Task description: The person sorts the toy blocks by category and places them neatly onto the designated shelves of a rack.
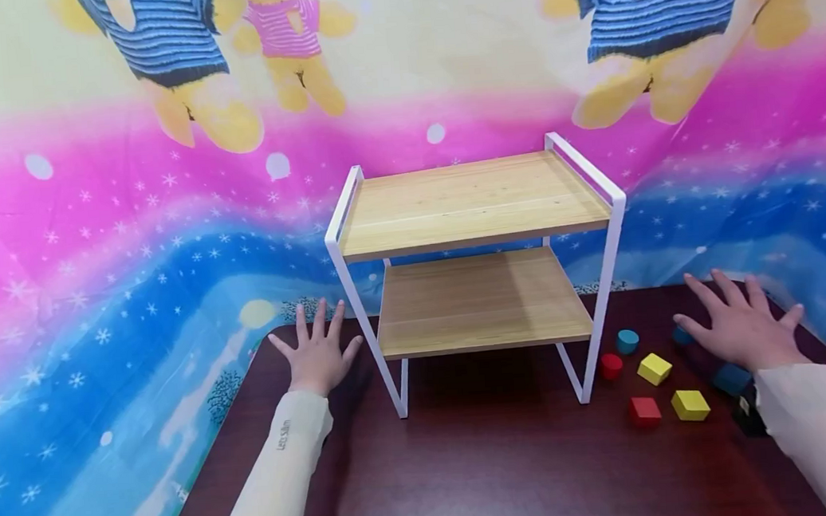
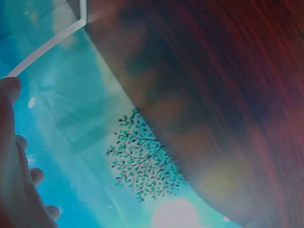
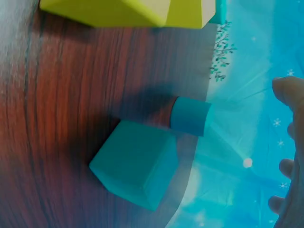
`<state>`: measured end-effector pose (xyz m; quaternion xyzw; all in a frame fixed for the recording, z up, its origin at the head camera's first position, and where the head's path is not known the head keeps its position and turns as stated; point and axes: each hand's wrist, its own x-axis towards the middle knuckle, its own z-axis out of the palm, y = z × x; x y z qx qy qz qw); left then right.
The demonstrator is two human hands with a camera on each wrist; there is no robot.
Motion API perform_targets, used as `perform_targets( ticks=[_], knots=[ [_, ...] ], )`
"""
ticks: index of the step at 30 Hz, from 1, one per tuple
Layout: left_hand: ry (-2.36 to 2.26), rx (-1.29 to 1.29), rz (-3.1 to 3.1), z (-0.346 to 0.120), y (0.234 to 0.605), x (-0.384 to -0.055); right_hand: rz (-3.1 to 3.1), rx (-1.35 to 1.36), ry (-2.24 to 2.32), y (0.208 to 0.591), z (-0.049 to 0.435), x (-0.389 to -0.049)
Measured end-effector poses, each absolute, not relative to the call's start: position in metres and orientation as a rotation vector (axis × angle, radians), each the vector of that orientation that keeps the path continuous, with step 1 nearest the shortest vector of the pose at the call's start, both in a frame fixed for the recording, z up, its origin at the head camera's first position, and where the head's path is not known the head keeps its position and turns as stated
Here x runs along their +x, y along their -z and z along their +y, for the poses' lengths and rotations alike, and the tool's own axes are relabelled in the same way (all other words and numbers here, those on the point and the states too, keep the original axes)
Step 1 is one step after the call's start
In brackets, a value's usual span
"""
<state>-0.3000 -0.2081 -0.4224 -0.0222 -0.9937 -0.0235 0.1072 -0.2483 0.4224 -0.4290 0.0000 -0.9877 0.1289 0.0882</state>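
From my remote seat I am seeing the left hand (image 1: pixel 317 361) holding its fingers straight and spread wide, back of the hand upward, gripping nothing. It is hovering just beside the left front leg of a two-tier shelf (image 1: pixel 481 301); whether its thumb is touching that white frame, I cannot tell. The shelf is standing upright on the dark red table (image 1: pixel 486 477), between the two hands, its wooden boards lying bare in my view.

Over on the right, I am watching the right hand (image 1: pixel 742 331) spreading its fingers just as wide, having hold of nothing. It is covering part of a blue cylinder (image 1: pixel 681 335) in the head view, while the right wrist view is showing the fingers well apart from that cylinder and from the blue block (image 3: pixel 135 164) near it.

To the right of the shelf, another blue cylinder (image 1: pixel 627 342), a red cylinder (image 1: pixel 611 366), a red block (image 1: pixel 644 412) and two yellow blocks (image 1: pixel 691 405) are resting on the table. Behind everything, a printed cloth (image 1: pixel 132 254) is hanging
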Motion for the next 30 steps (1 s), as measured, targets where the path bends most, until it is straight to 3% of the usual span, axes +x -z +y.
perform_targets(
  ticks=[30],
  knots=[
    [0.263, -0.221, -2.718, -0.211, 0.353, -0.263, -2.815, 0.078, -0.520, 0.408, 0.380, -0.222]
  ],
)
